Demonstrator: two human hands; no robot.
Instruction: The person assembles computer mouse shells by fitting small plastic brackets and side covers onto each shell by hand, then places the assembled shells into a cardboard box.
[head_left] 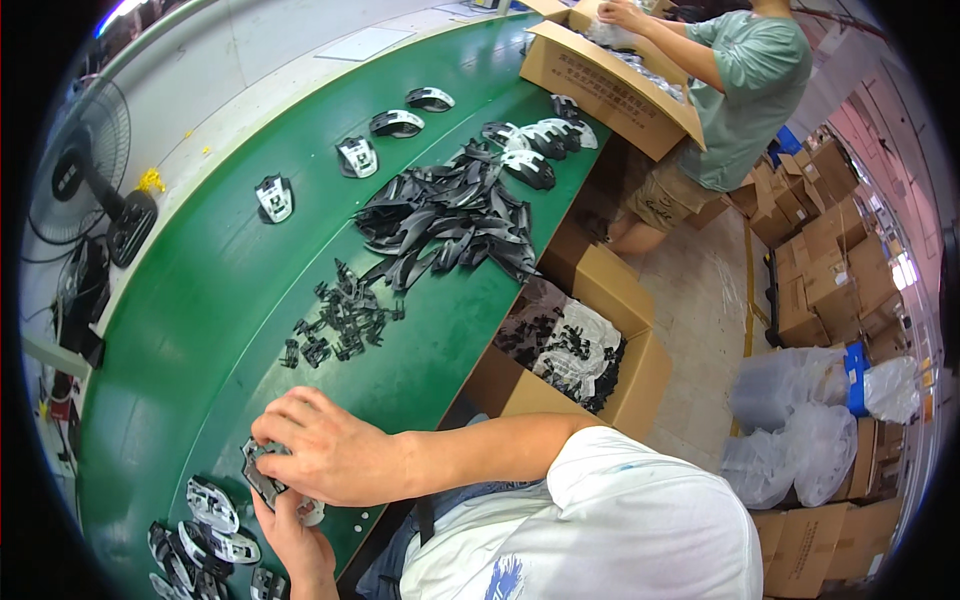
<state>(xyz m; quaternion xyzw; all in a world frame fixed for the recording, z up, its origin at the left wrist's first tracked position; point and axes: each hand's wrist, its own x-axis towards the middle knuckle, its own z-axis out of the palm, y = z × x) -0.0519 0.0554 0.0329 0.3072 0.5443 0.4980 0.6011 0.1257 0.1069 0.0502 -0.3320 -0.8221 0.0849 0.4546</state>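
Close over the near end of the green bench, both hands are closed around a dark computer-mouse shell (262, 480). My left hand (298, 535) grips it from below. My right hand (325, 450) bends its fingers over the top, hiding much of the shell. A pale piece shows beside my left fingers; its kind is unclear. Just beyond my right hand lies a loose pile of small black plastic brackets (348, 318). Several black-and-white mouse shells (212, 505) are heaped to the left of my left hand.
A larger pile of curved black plastic pieces (450, 215) covers the bench's middle. Mouse shells (274, 199) stand in a spaced row along it. An open carton (635, 375) with black parts sits beside the bench. Another person (750, 70) works at a far carton (610, 90). A fan (85, 170) stands left.
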